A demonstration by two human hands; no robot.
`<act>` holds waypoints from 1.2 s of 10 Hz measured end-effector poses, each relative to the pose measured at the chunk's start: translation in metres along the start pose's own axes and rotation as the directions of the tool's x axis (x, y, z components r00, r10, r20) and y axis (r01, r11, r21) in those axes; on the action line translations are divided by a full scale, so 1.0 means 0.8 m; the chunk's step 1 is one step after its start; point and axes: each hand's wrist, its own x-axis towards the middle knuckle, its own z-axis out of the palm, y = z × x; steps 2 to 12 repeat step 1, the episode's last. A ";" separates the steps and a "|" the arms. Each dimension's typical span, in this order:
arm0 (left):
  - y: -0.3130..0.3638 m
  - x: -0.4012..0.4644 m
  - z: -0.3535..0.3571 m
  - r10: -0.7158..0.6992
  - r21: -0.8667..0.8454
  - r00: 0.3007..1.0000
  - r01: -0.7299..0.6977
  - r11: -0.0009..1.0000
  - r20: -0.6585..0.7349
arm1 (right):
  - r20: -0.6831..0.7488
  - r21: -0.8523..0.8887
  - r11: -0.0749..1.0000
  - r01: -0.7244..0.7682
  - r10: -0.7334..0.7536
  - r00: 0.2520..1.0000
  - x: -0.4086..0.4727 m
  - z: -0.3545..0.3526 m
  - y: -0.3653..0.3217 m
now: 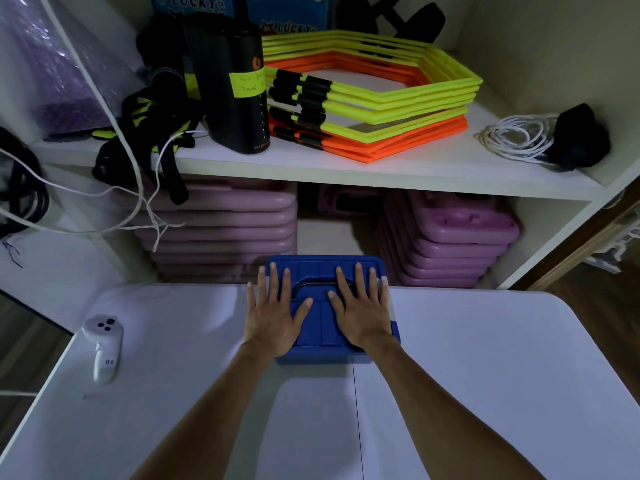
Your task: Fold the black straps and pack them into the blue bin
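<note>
— White shelving fills the wall behind the bench [485, 358], doesn't it? What sits on the bench itself?

— Mainly the blue bin [325, 353], at the bench's far edge, straight ahead of the person. Its lid [320, 271] is on, and a dark handle [313, 284] lies flat in the lid's middle.

— And the hands?

— Both lie palm-down on the lid. The left hand [273, 322] covers the bin's left half, the right hand [363, 315] its right half. All the fingers [358, 282] are straight and a little spread, pointing away from the person; they grip nothing, only rest on the lid. The thumbs angle toward each other below the handle.

— Any black straps?

— None on the bench or in the hands. Whether any lie inside the bin I cannot tell, since the lid hides it. A tangle of black and yellow straps [145, 133] hangs over the shelf edge, up and left of the bin.

— What else is around the bin?

— A white controller [103, 344] on the bench, well to its left. Above it, on the shelf, a black cylinder [232, 88], a stack of yellow and orange hexagonal frames [398, 98], and far right a coil of white cord [516, 138]. Behind the bin, stacked purple cases [221, 223].
</note>
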 end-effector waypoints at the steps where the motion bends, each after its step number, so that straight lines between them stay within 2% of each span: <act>1: -0.008 -0.014 -0.003 0.026 -0.092 1.000 -0.027 0.995 -0.013 | 0.088 0.242 0.970 0.007 -0.029 0.996 -0.015 -0.018 0.003; 12: -0.008 -0.014 -0.003 0.026 -0.092 1.000 -0.027 0.995 -0.013 | 0.088 0.242 0.970 0.007 -0.029 0.996 -0.015 -0.018 0.003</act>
